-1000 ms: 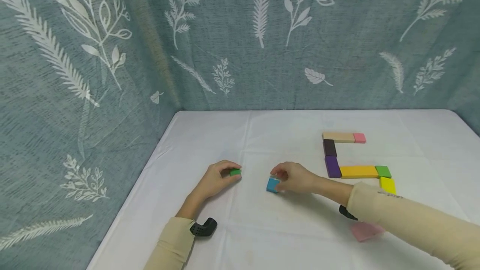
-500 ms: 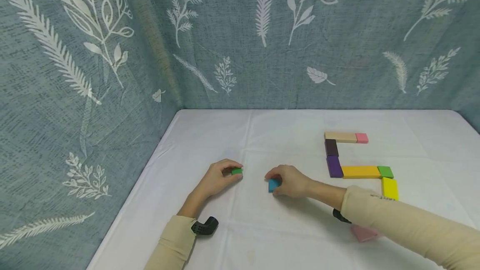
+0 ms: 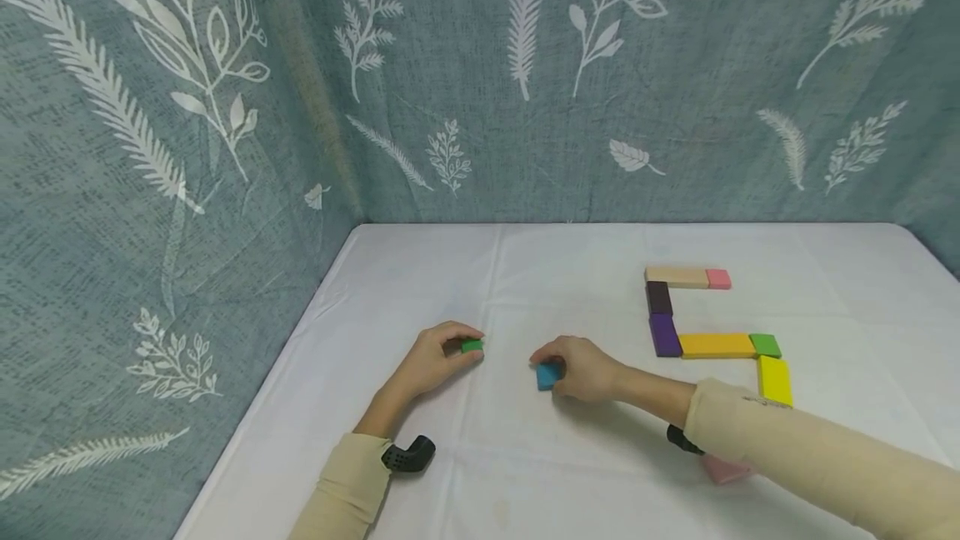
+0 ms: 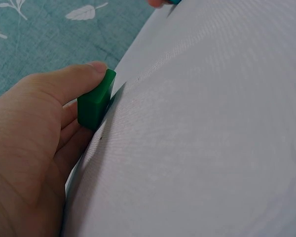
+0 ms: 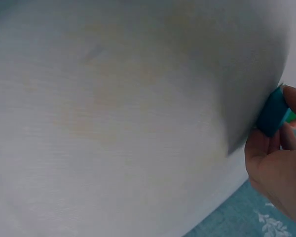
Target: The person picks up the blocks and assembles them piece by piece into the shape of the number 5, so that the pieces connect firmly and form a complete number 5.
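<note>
Between the thumb and fingers of my left hand [image 3: 431,361] is a small green block [image 3: 472,346], pinched at the table surface. The left wrist view shows this green block [image 4: 95,101] with the thumb on one side and fingers behind it. To the right, my right hand [image 3: 587,369] pinches a blue block [image 3: 548,375] between thumb and fingers. The blue block [image 5: 274,112] also shows at the fingertips in the right wrist view, close over the white cloth. A short gap of tablecloth separates the two hands.
On the right lies a winding row of blocks: beige [image 3: 677,277], pink [image 3: 718,279], dark brown [image 3: 659,298], purple [image 3: 665,335], orange [image 3: 716,346], green [image 3: 765,346] and yellow [image 3: 775,380]. A pink block [image 3: 723,469] is partly hidden under the right sleeve. A patterned curtain [image 3: 465,65] stands behind the table.
My right fingers have closed further around the blue block, covering more of it; that hand has dropped slightly toward the front. The left hand stays in place with the green block.
</note>
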Action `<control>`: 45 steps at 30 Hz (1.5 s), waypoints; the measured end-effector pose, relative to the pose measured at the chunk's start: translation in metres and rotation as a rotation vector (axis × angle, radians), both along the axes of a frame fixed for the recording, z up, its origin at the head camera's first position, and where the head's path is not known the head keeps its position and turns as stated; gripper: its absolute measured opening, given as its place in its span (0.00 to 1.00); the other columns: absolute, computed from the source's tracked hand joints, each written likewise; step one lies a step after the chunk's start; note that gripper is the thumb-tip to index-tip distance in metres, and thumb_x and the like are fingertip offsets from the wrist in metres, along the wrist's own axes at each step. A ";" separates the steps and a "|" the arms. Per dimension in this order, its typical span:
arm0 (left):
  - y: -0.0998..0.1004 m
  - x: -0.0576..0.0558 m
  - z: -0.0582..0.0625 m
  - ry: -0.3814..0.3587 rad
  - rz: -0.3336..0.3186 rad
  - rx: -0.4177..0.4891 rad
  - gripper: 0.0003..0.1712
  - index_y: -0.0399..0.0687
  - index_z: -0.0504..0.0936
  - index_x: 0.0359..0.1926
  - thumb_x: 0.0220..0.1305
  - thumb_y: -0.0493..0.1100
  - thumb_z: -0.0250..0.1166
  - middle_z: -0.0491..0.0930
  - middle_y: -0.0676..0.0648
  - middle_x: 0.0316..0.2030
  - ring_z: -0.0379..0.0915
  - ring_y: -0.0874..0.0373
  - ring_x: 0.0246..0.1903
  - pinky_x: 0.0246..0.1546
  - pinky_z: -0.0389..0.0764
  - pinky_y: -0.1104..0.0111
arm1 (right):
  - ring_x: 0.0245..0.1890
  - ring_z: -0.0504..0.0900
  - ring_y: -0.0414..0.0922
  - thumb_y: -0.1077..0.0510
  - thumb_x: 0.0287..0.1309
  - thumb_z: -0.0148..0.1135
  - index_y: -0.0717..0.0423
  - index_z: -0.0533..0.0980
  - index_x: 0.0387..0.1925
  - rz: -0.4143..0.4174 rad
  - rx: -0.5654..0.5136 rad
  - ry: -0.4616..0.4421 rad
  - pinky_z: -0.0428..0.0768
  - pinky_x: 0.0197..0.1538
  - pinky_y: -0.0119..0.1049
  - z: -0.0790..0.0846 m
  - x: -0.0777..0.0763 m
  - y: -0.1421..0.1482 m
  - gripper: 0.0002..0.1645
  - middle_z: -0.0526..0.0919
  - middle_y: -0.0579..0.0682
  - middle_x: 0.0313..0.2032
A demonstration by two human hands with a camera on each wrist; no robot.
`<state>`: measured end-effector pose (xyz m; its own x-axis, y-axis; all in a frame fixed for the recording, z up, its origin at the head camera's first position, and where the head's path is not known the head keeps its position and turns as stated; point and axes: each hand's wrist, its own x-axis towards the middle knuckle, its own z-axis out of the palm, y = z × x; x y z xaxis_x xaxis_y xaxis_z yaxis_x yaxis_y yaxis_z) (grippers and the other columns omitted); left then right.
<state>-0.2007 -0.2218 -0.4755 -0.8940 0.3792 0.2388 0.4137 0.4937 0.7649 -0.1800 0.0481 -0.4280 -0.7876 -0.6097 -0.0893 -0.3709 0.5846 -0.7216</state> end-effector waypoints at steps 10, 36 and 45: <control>0.001 0.000 0.003 0.001 0.013 -0.023 0.14 0.43 0.83 0.46 0.58 0.39 0.70 0.81 0.48 0.44 0.75 0.51 0.49 0.54 0.74 0.57 | 0.47 0.76 0.51 0.73 0.45 0.65 0.66 0.77 0.49 0.004 -0.037 0.042 0.76 0.53 0.46 -0.002 0.005 0.037 0.24 0.80 0.55 0.46; 0.002 0.001 0.001 -0.026 0.025 -0.003 0.14 0.42 0.83 0.46 0.57 0.36 0.70 0.81 0.49 0.43 0.77 0.55 0.44 0.49 0.77 0.64 | 0.46 0.76 0.49 0.70 0.48 0.66 0.61 0.77 0.49 -0.063 -0.021 -0.007 0.75 0.53 0.49 0.002 0.043 0.114 0.22 0.80 0.52 0.47; 0.002 0.001 0.000 -0.029 0.020 -0.001 0.14 0.43 0.83 0.46 0.57 0.37 0.70 0.81 0.49 0.43 0.77 0.55 0.45 0.49 0.77 0.63 | 0.42 0.75 0.46 0.69 0.48 0.68 0.58 0.77 0.47 -0.036 0.003 -0.046 0.78 0.50 0.41 0.001 0.056 0.119 0.21 0.79 0.47 0.45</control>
<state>-0.1997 -0.2202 -0.4750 -0.9079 0.3613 0.2125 0.3815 0.5023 0.7760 -0.1235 0.1672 -0.4274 -0.8039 -0.5809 -0.1278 -0.3161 0.5991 -0.7356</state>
